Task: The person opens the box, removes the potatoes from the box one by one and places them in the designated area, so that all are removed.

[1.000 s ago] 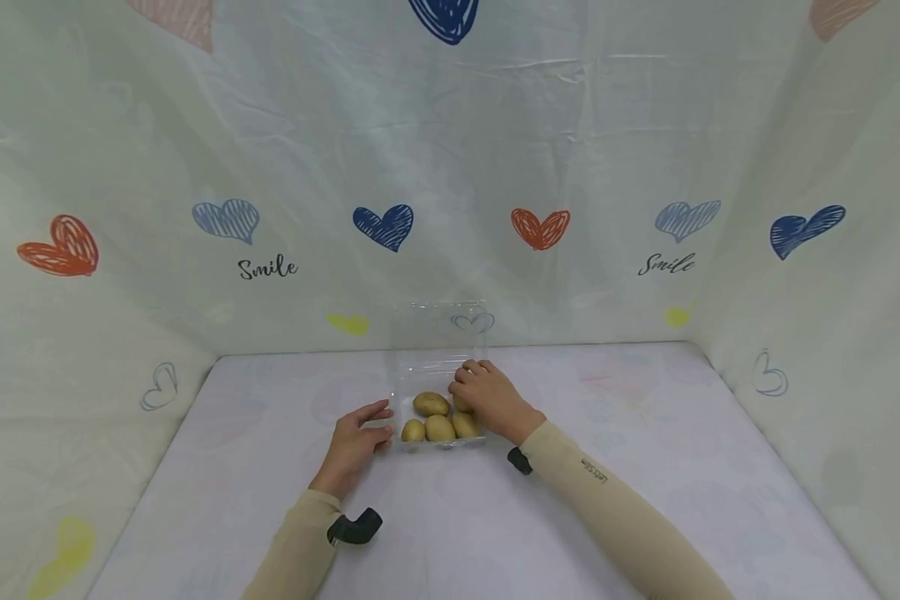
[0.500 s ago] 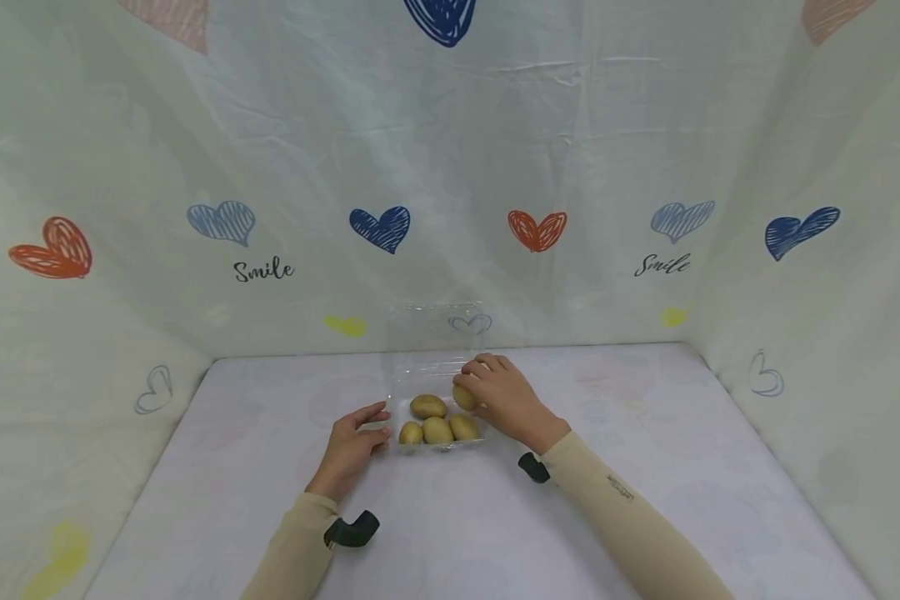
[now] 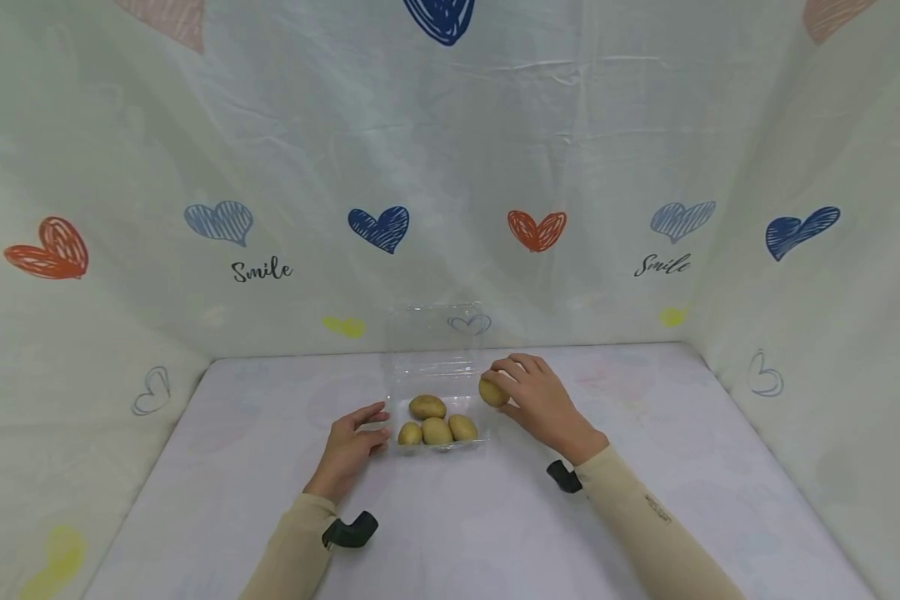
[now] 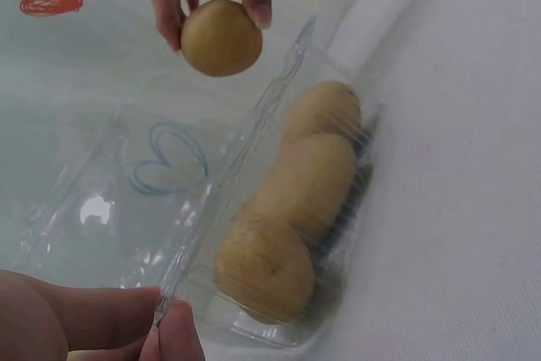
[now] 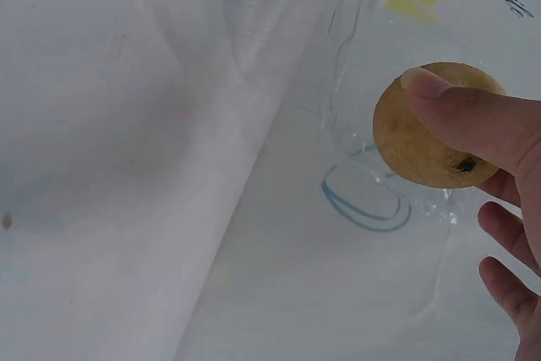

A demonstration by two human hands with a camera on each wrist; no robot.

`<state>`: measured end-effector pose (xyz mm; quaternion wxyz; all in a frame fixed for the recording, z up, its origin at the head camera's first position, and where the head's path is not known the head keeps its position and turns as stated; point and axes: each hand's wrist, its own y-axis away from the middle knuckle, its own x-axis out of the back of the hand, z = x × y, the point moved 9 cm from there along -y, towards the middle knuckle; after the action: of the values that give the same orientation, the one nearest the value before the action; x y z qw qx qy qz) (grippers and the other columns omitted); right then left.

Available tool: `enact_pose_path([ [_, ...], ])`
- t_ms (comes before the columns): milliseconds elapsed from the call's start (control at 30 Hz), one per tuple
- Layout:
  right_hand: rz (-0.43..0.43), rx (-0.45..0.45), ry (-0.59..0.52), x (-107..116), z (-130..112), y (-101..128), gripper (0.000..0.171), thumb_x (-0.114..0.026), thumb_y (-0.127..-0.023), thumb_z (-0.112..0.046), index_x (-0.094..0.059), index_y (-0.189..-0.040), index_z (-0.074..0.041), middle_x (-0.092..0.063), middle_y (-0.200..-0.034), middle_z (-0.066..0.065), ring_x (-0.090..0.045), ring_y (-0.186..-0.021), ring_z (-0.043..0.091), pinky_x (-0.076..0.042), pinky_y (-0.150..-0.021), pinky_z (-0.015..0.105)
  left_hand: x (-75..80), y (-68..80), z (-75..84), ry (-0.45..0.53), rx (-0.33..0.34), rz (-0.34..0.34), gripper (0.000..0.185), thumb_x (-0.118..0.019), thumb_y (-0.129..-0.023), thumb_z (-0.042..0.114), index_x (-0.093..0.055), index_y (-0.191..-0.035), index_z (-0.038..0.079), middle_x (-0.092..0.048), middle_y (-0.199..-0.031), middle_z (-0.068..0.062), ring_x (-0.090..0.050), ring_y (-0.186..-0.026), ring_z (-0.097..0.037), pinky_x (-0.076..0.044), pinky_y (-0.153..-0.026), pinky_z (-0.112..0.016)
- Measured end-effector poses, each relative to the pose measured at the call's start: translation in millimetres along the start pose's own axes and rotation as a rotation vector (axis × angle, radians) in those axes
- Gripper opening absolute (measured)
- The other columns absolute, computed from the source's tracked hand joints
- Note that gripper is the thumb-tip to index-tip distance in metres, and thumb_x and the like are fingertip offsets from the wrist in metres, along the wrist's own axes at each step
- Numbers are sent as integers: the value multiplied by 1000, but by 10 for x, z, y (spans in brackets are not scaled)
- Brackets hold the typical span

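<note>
1. Here, a pale sheet backdrop (image 3: 450, 125) fills the top and sides of my view. Printed on it: hearts (image 3: 378, 229) in red, blue and yellow, with "Smile" lettering (image 3: 262, 269) in two places.
2. White table (image 3: 435, 533) spreads below, its back edge near the backdrop.
3. My beige sleeves, left sleeve (image 3: 292, 546) and right sleeve (image 3: 656, 529), enter from the lower edge.
4. Clear container (image 3: 461, 403) sits on the table, toward the back. Its lid (image 3: 435, 333) stands raised behind; an outlined heart (image 3: 469, 324) shows through the plastic.
5. My right hand (image 3: 547, 400): thumb on one side, fingers on the other, clamped on the held potato (image 3: 493, 392).
6. My left hand (image 3: 347, 446): thumb and forefinger pinch the container's rim on its left side. Hands well apart.
7. Black fittings at both wrists: left fitting (image 3: 351, 530), right fitting (image 3: 564, 477).
8. Oval potato (image 3: 427, 407) lies in the container, behind the front row.
9. Held potato: raised, just right of the container, touching none of the others.
10. Front row, inside, side by side: middle potato (image 3: 437, 432), right-end potato (image 3: 462, 427), and the smallest, left-end potato (image 3: 410, 433).
11. Dark spot (image 5: 466, 164) on the held potato's skin, plain in the right wrist view.
</note>
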<state>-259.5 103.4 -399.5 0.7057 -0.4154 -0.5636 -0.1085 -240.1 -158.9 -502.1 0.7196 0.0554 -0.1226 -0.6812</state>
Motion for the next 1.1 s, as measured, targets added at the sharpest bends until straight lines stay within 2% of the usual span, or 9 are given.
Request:
enact_pose_path([
  [167, 25, -28, -2, 38, 135, 125, 60, -100, -69, -10, -70, -121, -15, -68, -121, 5, -59, -122, 33, -50, -106, 51, -1, -14, -4, -2, 0, -1, 51, -65, -99, -6, -54, -148, -8, -58, -141, -29, -61, -88, -11, -56, -71, -19],
  [333, 11, -82, 8, 44, 282, 226, 59, -99, -71, -9, -71, -122, -14, -69, -122, 7, -59, -122, 35, -50, -106, 53, 1, -26, -2, 4, -3, -2, 51, -65, -98, -7, -53, -148, -8, -58, -141, -30, -61, -87, -10, -55, -71, -19],
  [600, -49, -144, 44, -122, 501, 364, 54, -98, -73, -11, -71, -120, -11, -69, -119, 8, -60, -119, 35, -50, -105, 54, 2, -24, -36, 8, 0, 4, 51, -65, -98, -7, -54, -148, -8, -58, -140, -29, -61, -86, -11, -55, -70, -19],
  [900, -91, -178, 26, -278, 651, 412, 56, -99, -72, -12, -71, -120, -8, -70, -118, 9, -60, -118, 35, -51, -102, 54, 5, -22, -38, 9, 7, 13, 51, -65, -98, -7, -55, -148, -7, -58, -140, -28, -61, -87, -12, -56, -71, -19],
  [1100, -129, -216, -9, -359, 732, 422, 57, -98, -74, -18, -71, -123, -6, -71, -121, 11, -60, -119, 35, -50, -103, 55, 4, -19, -47, -2, 19, 19, 50, -65, -98, -6, -56, -148, -6, -58, -140, -27, -62, -89, -13, -56, -72, -19],
])
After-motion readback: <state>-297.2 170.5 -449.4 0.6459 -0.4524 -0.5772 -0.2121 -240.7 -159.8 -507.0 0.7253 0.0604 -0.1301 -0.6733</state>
